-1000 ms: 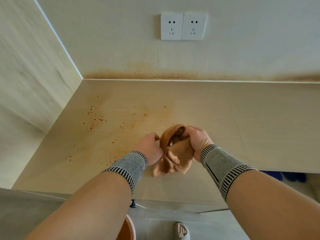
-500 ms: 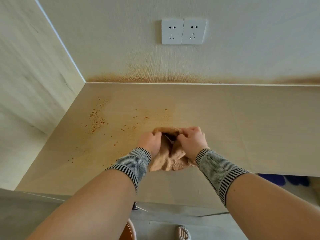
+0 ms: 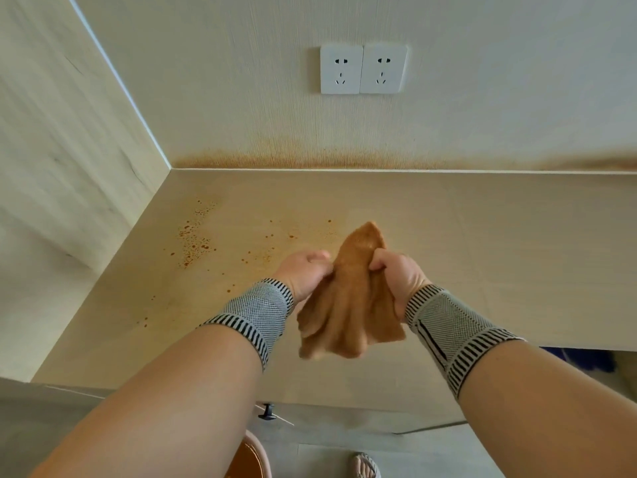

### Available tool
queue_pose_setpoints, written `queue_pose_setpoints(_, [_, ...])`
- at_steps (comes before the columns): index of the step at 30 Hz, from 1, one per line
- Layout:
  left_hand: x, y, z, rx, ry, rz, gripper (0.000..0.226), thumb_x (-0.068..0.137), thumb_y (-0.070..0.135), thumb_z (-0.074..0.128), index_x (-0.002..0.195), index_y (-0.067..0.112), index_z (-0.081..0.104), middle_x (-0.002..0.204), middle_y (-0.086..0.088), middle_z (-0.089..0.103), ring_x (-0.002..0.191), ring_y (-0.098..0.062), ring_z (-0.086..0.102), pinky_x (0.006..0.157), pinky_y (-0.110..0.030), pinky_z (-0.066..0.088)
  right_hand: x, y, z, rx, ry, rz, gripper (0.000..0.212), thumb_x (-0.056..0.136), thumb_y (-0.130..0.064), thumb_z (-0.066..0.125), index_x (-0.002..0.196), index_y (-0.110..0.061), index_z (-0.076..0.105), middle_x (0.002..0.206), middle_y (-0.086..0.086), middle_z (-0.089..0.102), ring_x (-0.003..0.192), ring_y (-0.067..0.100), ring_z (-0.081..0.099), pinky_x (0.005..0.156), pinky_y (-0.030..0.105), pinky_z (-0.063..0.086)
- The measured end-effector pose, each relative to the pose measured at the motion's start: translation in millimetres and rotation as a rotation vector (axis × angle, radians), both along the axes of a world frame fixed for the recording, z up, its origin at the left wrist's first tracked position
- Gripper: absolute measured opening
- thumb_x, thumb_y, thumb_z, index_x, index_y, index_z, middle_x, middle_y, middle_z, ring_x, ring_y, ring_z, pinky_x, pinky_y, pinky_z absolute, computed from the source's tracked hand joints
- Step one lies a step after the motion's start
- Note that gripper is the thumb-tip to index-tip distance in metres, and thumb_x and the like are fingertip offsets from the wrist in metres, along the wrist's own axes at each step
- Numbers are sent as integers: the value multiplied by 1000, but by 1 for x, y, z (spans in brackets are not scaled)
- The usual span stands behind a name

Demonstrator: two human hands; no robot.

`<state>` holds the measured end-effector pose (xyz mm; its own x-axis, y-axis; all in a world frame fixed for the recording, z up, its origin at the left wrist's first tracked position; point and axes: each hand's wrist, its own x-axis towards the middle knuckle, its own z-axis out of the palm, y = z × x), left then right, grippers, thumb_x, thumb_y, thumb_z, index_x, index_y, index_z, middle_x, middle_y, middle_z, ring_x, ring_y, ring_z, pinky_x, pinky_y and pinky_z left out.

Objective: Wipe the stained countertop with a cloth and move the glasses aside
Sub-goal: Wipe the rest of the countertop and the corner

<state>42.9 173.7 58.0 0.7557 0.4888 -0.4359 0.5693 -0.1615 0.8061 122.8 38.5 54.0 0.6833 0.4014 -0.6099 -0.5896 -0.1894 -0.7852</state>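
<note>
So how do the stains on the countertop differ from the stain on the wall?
The countertop stains are separate orange-brown specks, scattered left of the hands; the wall stain is one hazy band. The countertop stains lie on the flat surface, while the wall stain runs along the wall's base, just above the seam. Both share a rusty orange-brown colour.

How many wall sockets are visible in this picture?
2. Both are on the back wall, side by side and touching: the left socket and the right socket, above the stained countertop. More may lie outside the view.
</note>
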Motion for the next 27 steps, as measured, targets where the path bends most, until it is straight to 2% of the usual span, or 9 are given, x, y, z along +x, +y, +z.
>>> queue_pose_setpoints(2, [1, -1, -4, 110, 2, 9, 7, 93, 21, 62, 100, 23, 64, 108, 2, 66, 100, -17, 61, 86, -34, 52, 10, -7, -2, -75, -83, -5, 11, 74, -16, 59, 79, -7, 62, 77, 12, 60, 80, 28, 55, 81, 44, 49])
queue_pose_setpoints(5, [-4, 1, -18, 351, 94, -40, 31, 94, 24, 64, 123, 20, 54, 114, 6, 57, 81, -9, 59, 66, -23, 50, 18, -24, -19, -534, -328, 43, 46, 91, -27, 57, 134, -10, 51, 123, 11, 58, 91, 23, 59, 77, 32, 48])
queue_pose_setpoints(7, [-12, 3, -31, 506, 255, -179, 53, 94, 27, 64, 141, 17, 43, 128, 1, 53, 99, -16, 61, 79, -28, 54, 14, -36, -36, -819, -450, 27, 67, 93, -32, 55, 151, -16, 28, 153, 12, 32, 129, 31, 46, 100, 46, 45])
queue_pose_setpoints(9, [-22, 6, -46, 640, 438, -325, 67, 94, 30, 62, 151, 17, 30, 154, -7, 35, 139, -28, 37, 111, -45, 38, 4, -38, -50, -931, -583, 150, 78, 93, -40, 54, 157, -21, 13, 165, 9, 5, 150, 30, 12, 119, 56, 20])
queue_pose_setpoints(11, [-30, 9, -54, 659, 547, -388, 78, 95, 30, 60, 157, 19, 14, 165, -5, 6, 152, -28, 3, 120, -55, 13, -7, -29, -64, -952, -676, 353, 86, 94, -54, 49, 157, -27, -1, 164, 6, -14, 151, 30, -7, 119, 56, 5])
queue_pose_setpoints(13, [-34, 11, -60, 651, 603, -438, 83, 95, 32, 60, 158, 20, 7, 165, -4, -7, 151, -28, -7, 120, -58, 4, -18, -17, -76, -936, -716, 519, 91, 91, -67, 42, 156, -31, -11, 162, 6, -24, 150, 32, -15, 119, 56, 0])
queue_pose_setpoints(17, [-46, 17, -82, 632, 686, -513, 79, 95, 31, 55, 157, 19, 7, 165, -1, -4, 151, -27, -1, 120, -58, 9, -41, 4, -102, -961, -801, 793, 86, 91, -72, 34, 157, -34, -6, 164, 5, -17, 149, 36, -17, 117, 59, -5])
queue_pose_setpoints(22, [-46, 26, -83, 612, 669, -542, 72, 92, 30, 52, 154, 20, 18, 164, 3, 3, 148, -25, 14, 118, -52, 21, -51, 13, -106, -782, -1074, 1171, 62, 102, -41, 36, 156, -40, 7, 165, -8, -8, 150, 27, -17, 119, 53, -8])
queue_pose_setpoints(27, [-38, 28, -77, 604, 780, -601, 76, 95, 21, 49, 158, 22, 7, 165, 4, -8, 151, -25, 7, 119, -58, 16, -20, -34, -97, -945, -991, 956, 62, 98, -30, 35, 154, -43, 12, 166, -8, -5, 151, 26, -14, 120, 54, -7])
